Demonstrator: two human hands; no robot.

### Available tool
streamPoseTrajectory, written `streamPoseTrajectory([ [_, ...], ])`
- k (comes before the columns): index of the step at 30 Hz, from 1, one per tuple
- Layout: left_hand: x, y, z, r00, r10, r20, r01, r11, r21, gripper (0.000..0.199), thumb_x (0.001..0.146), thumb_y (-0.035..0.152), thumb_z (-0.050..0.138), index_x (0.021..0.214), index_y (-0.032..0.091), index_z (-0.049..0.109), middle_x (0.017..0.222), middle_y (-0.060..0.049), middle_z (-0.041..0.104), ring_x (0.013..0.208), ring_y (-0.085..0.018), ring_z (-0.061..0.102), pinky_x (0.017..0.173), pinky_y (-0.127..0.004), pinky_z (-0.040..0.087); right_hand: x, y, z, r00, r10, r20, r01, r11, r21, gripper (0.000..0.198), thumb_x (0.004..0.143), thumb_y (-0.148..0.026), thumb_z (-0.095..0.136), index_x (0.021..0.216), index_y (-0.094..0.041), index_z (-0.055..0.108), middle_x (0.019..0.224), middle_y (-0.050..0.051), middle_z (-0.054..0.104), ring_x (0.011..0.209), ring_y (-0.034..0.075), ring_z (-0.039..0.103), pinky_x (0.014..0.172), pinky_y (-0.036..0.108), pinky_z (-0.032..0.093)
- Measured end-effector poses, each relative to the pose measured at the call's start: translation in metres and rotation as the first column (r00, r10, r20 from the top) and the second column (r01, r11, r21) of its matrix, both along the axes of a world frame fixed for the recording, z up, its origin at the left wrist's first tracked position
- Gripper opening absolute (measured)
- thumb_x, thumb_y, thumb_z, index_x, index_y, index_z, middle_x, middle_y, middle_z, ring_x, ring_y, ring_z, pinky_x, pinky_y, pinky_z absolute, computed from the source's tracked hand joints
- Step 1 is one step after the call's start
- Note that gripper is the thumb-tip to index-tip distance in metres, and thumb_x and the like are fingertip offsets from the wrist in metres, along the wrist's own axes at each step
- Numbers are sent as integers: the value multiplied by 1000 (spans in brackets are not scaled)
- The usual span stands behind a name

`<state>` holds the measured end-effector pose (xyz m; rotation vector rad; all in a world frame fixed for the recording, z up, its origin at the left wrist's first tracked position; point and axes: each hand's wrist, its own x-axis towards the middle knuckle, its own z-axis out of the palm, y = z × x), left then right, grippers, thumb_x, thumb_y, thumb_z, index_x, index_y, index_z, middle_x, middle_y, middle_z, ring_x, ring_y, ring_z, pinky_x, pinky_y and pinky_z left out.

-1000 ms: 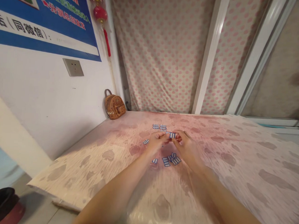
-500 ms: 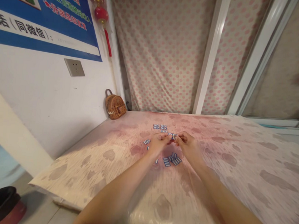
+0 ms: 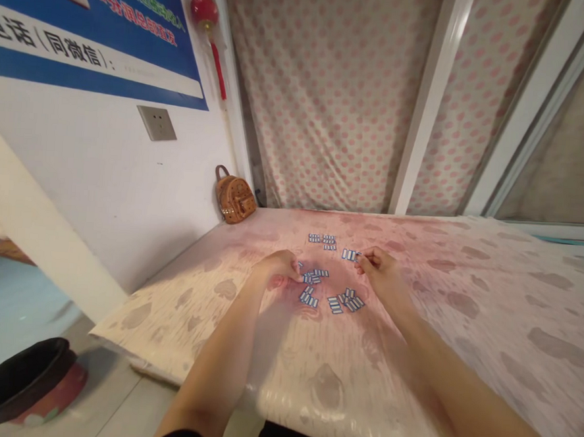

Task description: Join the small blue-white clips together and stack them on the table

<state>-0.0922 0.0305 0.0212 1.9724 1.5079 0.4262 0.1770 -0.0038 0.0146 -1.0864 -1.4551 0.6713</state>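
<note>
Between the thumb and fingers of my right hand (image 3: 378, 266) is one end of a small blue strip with white rectangles (image 3: 350, 255), held at the table's far middle. My left hand (image 3: 280, 265) is closed, its fingertips at the edge of a loose cluster of similar blue-and-white pieces (image 3: 314, 276); whether it pinches one of them is hidden. Just below lies another small group of pieces (image 3: 309, 297). Nearer me on the right, several overlap in a pile (image 3: 347, 300). Farther off, more pieces (image 3: 322, 239) are laid out in short rows.
A patterned cloth (image 3: 328, 385) covers the table. The small brown backpack (image 3: 236, 198) stands at the far left corner against the wall. A dark-rimmed bin (image 3: 24, 383) sits on the floor at left. Behind the table hangs a dotted curtain (image 3: 324, 95).
My hands were together over one strip and have come apart. The left moved left to the loose pieces, while the right keeps the strip. More pieces now show between my hands.
</note>
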Motion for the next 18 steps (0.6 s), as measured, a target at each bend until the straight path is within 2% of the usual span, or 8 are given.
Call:
streamPoseTrajectory([
  [3, 2, 0, -3, 999, 27, 38, -25, 999, -38, 19, 46, 22, 82, 56, 18, 66, 52, 3, 59, 50, -13, 48, 52, -24, 31, -1, -2, 3, 1000, 2, -4, -2, 1000, -15, 22, 80, -41, 57, 74, -21, 54, 63, 1, 63, 57, 16, 58, 60, 30, 45],
  [6, 4, 0, -2, 997, 23, 77, -20, 999, -46, 18, 47, 20, 80, 56, 17, 64, 51, 3, 57, 50, -13, 48, 52, -24, 31, -2, -7, 10, 1000, -1, -4, 1, 999, -32, 21, 78, -40, 58, 72, -21, 53, 61, 1, 62, 57, 16, 58, 60, 29, 45],
  [9, 7, 0, 1, 979, 3, 206, 0, 1000, -13, 19, 51, 22, 78, 61, 16, 64, 54, 3, 59, 54, -13, 51, 52, -22, 33, -4, -12, 15, 1000, -20, 20, 20, 999, -36, 19, 77, -39, 56, 71, -21, 53, 60, 1, 62, 57, 16, 58, 60, 29, 44],
  [14, 26, -5, 11, 889, -51, 454, 55, 998, 3, 31, 55, 35, 83, 71, 14, 66, 63, -1, 65, 59, -14, 58, 57, -22, 40, -6, -13, 13, 1000, 5, 26, -4, 999, -33, 18, 78, -39, 55, 72, -21, 53, 63, 1, 64, 58, 16, 58, 61, 29, 44],
  [18, 43, -11, 13, 828, -103, 550, 60, 994, 96, 32, 60, 39, 82, 71, 13, 68, 64, -1, 63, 58, -12, 55, 56, -22, 39, -6, -10, 9, 999, 36, 3, -36, 999, -26, 19, 80, -40, 55, 74, -21, 54, 64, 1, 63, 58, 16, 56, 59, 29, 42],
])
